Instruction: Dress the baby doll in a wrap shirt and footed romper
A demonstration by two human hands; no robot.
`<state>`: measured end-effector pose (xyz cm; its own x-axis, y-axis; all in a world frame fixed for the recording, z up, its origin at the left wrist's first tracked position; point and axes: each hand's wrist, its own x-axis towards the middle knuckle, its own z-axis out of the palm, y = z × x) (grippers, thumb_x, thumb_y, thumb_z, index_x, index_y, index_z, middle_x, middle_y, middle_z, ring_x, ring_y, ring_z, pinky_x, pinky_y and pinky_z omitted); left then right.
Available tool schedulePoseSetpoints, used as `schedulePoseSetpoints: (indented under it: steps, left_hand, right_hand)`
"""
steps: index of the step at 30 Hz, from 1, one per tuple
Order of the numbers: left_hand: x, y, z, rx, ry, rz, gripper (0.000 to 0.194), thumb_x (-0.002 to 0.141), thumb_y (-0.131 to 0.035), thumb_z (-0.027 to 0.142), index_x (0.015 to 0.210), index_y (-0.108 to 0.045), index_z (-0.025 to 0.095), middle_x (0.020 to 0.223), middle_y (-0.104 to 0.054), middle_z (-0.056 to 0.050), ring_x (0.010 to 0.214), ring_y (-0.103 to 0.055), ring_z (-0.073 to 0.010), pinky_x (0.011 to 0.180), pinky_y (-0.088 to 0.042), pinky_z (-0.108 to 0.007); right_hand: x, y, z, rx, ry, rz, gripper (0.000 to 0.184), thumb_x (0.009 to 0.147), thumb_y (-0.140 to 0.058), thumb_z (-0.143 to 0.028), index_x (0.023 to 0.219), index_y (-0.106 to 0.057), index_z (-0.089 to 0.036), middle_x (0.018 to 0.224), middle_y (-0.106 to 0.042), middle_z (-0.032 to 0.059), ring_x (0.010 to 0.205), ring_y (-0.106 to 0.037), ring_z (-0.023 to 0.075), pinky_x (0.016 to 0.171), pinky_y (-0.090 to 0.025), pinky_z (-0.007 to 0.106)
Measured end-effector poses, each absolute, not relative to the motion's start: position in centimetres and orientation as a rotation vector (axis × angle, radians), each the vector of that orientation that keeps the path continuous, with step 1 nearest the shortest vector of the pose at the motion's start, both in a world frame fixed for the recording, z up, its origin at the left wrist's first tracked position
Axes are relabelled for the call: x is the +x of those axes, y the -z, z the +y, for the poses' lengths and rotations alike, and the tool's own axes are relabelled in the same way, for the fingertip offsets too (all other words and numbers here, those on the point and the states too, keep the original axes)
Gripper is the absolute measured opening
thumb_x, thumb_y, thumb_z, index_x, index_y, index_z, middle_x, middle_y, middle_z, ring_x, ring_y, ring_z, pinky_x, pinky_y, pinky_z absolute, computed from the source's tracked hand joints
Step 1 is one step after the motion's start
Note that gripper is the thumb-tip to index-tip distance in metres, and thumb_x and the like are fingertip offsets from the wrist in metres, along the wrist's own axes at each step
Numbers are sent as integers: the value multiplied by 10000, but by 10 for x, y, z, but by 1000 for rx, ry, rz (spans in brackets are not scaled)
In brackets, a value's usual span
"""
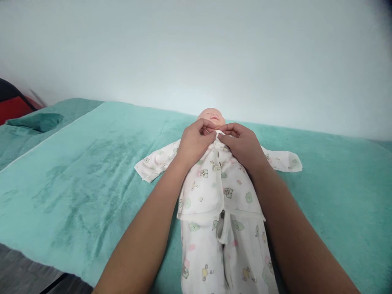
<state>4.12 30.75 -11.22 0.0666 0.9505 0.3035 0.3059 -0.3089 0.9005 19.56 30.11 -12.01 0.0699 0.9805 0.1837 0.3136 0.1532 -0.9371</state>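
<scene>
A baby doll (211, 115) lies on its back on a teal blanket, head pointing away from me. It wears a white printed shirt (211, 183) and matching trousers (245, 253), sleeves spread out to both sides. My left hand (194, 143) and my right hand (241, 143) meet at the shirt's collar, just under the doll's chin. Both hands are closed, fingers pinching the two front edges of the shirt together at the neck. My forearms run along either side of the doll's body.
The teal blanket (76, 171) covers a wide bed against a plain white wall. A teal pillow (35, 121) lies at the far left, with something red and black (12, 104) behind it. The bed's near edge and dark floor (24, 273) show at the lower left.
</scene>
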Motion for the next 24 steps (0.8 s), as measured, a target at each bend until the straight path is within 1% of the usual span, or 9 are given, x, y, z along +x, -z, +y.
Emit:
schedulePoseSetpoints:
  steps: [2, 7, 11, 14, 17, 20, 24]
  left_hand:
    - [41, 111, 307, 1710, -1234, 1270, 128, 789, -607, 190, 877, -700, 197, 864, -709, -3, 782, -623, -138, 756, -499, -275]
    - [40, 111, 306, 1743, -1251, 1228, 110, 825, -627, 231, 832, -733, 205, 994, -737, -21, 903, -654, -160, 833, -514, -285]
    - [39, 113, 306, 1770, -1253, 1230, 114, 829, -655, 258, 860, -756, 217, 1036, -739, -26, 915, -659, -161, 848, -516, -286]
    - [39, 112, 306, 1771, -1239, 1239, 132, 819, -658, 246, 896, -763, 220, 984, -749, -22, 884, -658, -160, 823, -517, -283]
    - [39, 111, 305, 1752, -1222, 1250, 189, 799, -634, 191, 939, -758, 220, 898, -742, -7, 812, -647, -148, 775, -517, -276]
    - [40, 110, 304, 1756, -1232, 1250, 238, 770, -592, 126, 929, -742, 218, 897, -732, 0, 794, -638, -136, 775, -512, -269]
    - [41, 111, 305, 1767, -1272, 1243, 223, 753, -578, 114, 900, -718, 208, 892, -721, 0, 788, -629, -129, 777, -506, -262]
  right_hand:
    - [196, 120, 301, -1348, -843, -1436, 255, 701, -697, -301, 942, -711, -218, 969, -699, 37, 828, -611, 186, 754, -471, 335]
    - [197, 120, 302, -1346, -861, -1421, 248, 701, -701, -288, 940, -714, -224, 991, -708, 34, 845, -628, 190, 791, -474, 353]
    - [197, 121, 302, -1321, -835, -1440, 237, 710, -705, -300, 933, -716, -220, 994, -710, 39, 893, -639, 204, 822, -478, 361]
    - [196, 120, 301, -1298, -835, -1447, 229, 715, -704, -298, 931, -713, -221, 999, -716, 41, 934, -639, 213, 834, -483, 360]
    - [194, 118, 300, -1292, -846, -1449, 231, 713, -714, -314, 922, -706, -216, 990, -719, 47, 927, -642, 218, 826, -492, 364]
    - [194, 118, 300, -1295, -836, -1454, 251, 701, -724, -316, 927, -702, -209, 997, -719, 52, 938, -645, 222, 832, -497, 370]
    - [197, 121, 303, -1278, -898, -1441, 270, 694, -717, -289, 954, -709, -215, 1008, -727, 50, 919, -656, 217, 802, -509, 359]
